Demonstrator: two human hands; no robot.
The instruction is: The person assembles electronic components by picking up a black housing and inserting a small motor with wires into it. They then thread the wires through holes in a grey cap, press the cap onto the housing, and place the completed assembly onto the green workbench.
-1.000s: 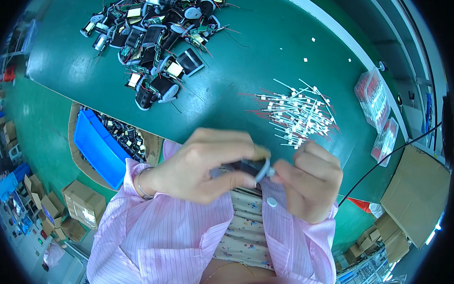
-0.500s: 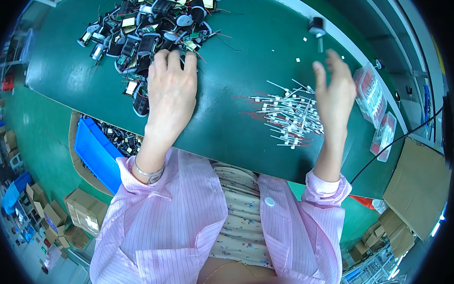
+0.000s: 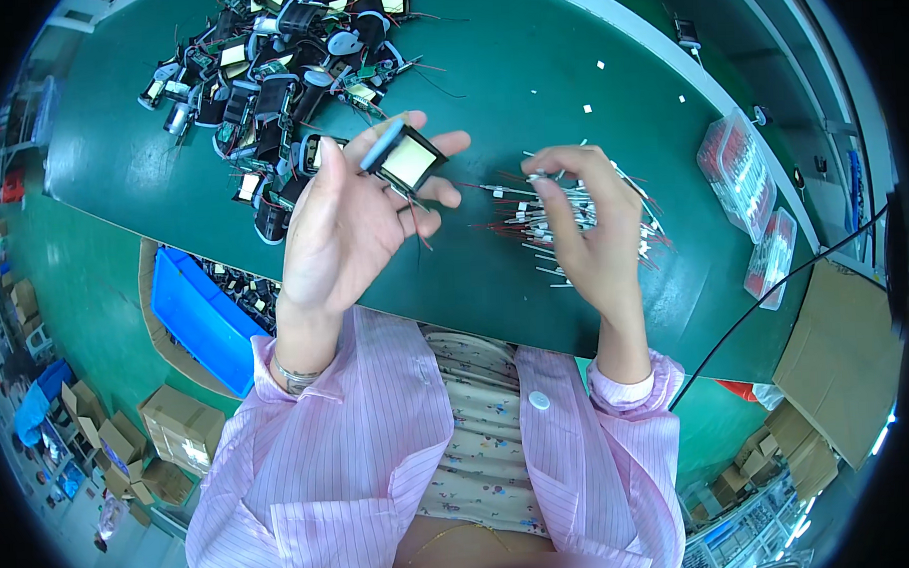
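My left hand [image 3: 337, 223] is turned palm up with its fingers partly spread. Across those fingers lies a small black electronic unit [image 3: 410, 163] with a grey rounded end, a pale yellow pad and thin red and black wires. Over the pile of white and red connector wires [image 3: 522, 217], my right hand [image 3: 597, 219] has its thumb and forefinger tips close together in a pinch. What is between them is too small to make out. To the left of my left hand spreads a heap of similar black units [image 3: 278, 95], some with yellow pads and loose wires.
Two clear plastic boxes of connector wires [image 3: 736, 174] stand at the green table's right edge. A small black device [image 3: 686, 33] is at the far rim. Below the table's left edge, a blue tray [image 3: 200, 313] rests in a carton of black parts. A black cable [image 3: 756, 314] crosses the right side.
My left hand has left the heap, turned palm up and brought a black unit with it. My right hand has moved left and nearer, from beyond the wire pile to over it.
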